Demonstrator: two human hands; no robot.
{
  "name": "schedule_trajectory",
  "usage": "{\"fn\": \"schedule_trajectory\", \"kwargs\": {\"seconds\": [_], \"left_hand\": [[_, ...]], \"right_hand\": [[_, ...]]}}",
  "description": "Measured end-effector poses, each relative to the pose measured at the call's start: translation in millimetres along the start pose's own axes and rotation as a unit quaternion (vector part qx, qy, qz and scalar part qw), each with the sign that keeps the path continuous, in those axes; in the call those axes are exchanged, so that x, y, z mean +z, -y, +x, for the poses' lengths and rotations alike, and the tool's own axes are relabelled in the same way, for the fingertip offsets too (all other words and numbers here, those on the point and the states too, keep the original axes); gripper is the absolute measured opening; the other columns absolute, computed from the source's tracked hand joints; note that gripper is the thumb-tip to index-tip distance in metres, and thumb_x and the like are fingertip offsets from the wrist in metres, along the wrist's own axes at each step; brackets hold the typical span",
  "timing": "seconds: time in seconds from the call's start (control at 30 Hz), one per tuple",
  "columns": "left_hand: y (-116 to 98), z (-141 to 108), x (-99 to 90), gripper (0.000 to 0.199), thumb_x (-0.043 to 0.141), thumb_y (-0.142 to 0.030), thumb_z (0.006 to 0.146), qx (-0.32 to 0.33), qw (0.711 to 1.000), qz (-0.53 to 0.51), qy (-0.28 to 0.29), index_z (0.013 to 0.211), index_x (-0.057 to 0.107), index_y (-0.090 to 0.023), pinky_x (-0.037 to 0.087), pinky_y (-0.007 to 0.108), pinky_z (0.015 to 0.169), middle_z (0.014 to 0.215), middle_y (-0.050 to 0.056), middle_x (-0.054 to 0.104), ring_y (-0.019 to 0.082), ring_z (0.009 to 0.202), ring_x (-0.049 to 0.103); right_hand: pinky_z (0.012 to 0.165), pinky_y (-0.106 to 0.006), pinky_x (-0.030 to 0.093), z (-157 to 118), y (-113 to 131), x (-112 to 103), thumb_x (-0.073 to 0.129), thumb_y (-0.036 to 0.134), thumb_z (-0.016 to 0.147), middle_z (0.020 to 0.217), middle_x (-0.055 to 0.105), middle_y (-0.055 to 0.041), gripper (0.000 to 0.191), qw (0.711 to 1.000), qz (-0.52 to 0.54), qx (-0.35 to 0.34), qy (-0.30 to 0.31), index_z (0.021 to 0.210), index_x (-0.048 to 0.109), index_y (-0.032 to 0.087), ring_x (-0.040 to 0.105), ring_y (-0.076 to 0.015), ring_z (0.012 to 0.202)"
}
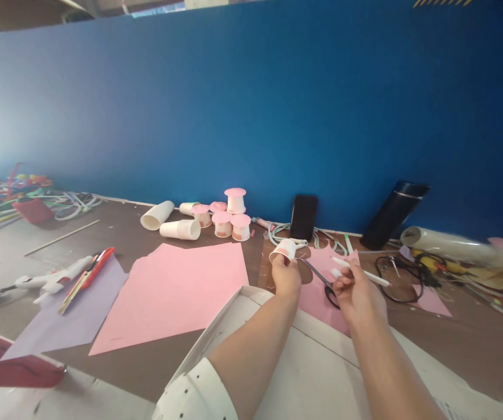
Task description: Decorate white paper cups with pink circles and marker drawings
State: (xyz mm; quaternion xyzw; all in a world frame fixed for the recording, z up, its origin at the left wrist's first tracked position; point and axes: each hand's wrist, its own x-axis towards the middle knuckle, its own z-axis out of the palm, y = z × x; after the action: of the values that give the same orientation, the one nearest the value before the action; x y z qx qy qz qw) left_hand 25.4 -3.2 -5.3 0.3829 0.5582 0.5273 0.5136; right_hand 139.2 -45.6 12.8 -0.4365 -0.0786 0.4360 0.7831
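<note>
My left hand (pixel 287 276) is closed around a small white paper cup (pixel 282 249), which is tipped with its rim toward me. In my right hand (pixel 361 294), a slim white pen (pixel 376 277) lies between the fingers, its tip pointing left toward the cup. Beneath and beside that hand rest scissors (pixel 321 276) with dark handles, on a pink paper sheet (pixel 315 300) with scalloped cut edges. Further back stand several small cups topped with pink paper discs (pixel 235 193), one raised above the others.
Left of centre lie a stack of paper cups (pixel 180 230), a larger cup (pixel 157 216) and pink paper (pixel 181 286). A box cutter (pixel 87 277) and glue gun (pixel 54 275) rest on lilac paper (pixel 80 315). A phone (pixel 303 217) and dark flask (pixel 393 216) lean against the blue partition (pixel 251 105).
</note>
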Motion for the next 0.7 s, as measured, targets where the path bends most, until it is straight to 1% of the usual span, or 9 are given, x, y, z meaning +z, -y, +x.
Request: {"fn": "schedule_trajectory", "kwargs": {"seconds": [0.13,0.2,0.33,0.4,0.53,0.6,0.7], "left_hand": [[2,2,0.4,0.036,0.055,-0.008,0.079,-0.002,0.999,-0.035,-0.03,0.113,0.063,-0.013,0.046,0.028,0.091,0.112,0.012,0.069,0.021,0.103,0.065],[3,4,0.7,0.037,0.055,-0.004,0.076,0.002,0.998,-0.05,-0.044,0.111,0.064,-0.014,0.046,0.028,0.092,0.11,0.011,0.069,0.021,0.103,0.065],[7,11,2.2,0.041,0.056,0.001,0.071,-0.014,0.993,-0.086,-0.074,0.107,0.065,-0.015,0.045,0.03,0.095,0.109,0.01,0.071,0.021,0.104,0.065],[10,15,4.1,0.044,0.056,0.002,0.069,-0.02,0.989,-0.122,-0.075,0.108,0.064,-0.015,0.046,0.03,0.095,0.11,0.011,0.071,0.021,0.105,0.065],[18,25,7.6,0.048,0.054,0.001,0.064,-0.039,0.972,-0.226,-0.051,0.108,0.064,-0.016,0.049,0.029,0.091,0.109,0.008,0.071,0.02,0.103,0.067],[19,28,7.6,0.048,0.053,0.0,0.062,-0.059,0.967,-0.241,-0.06,0.106,0.065,-0.017,0.05,0.029,0.088,0.103,0.007,0.072,0.021,0.099,0.068],[17,29,5.4,0.046,0.053,-0.001,0.061,-0.074,0.971,-0.216,-0.064,0.102,0.067,-0.015,0.052,0.032,0.084,0.094,0.008,0.073,0.024,0.093,0.069]], "right_hand": [[0.036,-0.012,0.034,2,-1,1,0.083,0.026,0.062,0.061,0.053,0.0061,0.031,1.0,-0.013,-0.002,-0.003,0.077,0.058,0.015,0.039,-0.0016,0.045],[0.036,-0.012,0.035,2,-1,0,0.083,0.027,0.061,0.062,0.054,0.0057,0.032,1.0,-0.019,0.0,-0.004,0.077,0.059,0.015,0.04,-0.0017,0.045],[0.036,-0.013,0.035,1,-2,-1,0.083,0.026,0.061,0.063,0.054,0.0055,0.032,1.0,-0.024,0.003,0.004,0.08,0.06,0.015,0.04,-0.0016,0.046],[0.036,-0.013,0.035,0,-2,-1,0.082,0.025,0.063,0.063,0.054,0.0056,0.03,1.0,-0.025,0.002,0.007,0.081,0.061,0.015,0.04,-0.0015,0.045],[0.037,-0.012,0.035,0,-2,0,0.081,0.024,0.065,0.063,0.054,0.0052,0.026,1.0,-0.028,0.001,0.004,0.08,0.061,0.015,0.04,-0.0015,0.046],[0.037,-0.012,0.035,0,-2,-1,0.081,0.025,0.065,0.062,0.054,0.0053,0.027,1.0,-0.029,0.004,0.007,0.08,0.062,0.015,0.04,-0.0014,0.046],[0.037,-0.012,0.035,1,-3,-2,0.082,0.027,0.063,0.062,0.054,0.0057,0.031,0.999,-0.03,0.003,0.016,0.084,0.063,0.015,0.04,-0.0014,0.045]]}}
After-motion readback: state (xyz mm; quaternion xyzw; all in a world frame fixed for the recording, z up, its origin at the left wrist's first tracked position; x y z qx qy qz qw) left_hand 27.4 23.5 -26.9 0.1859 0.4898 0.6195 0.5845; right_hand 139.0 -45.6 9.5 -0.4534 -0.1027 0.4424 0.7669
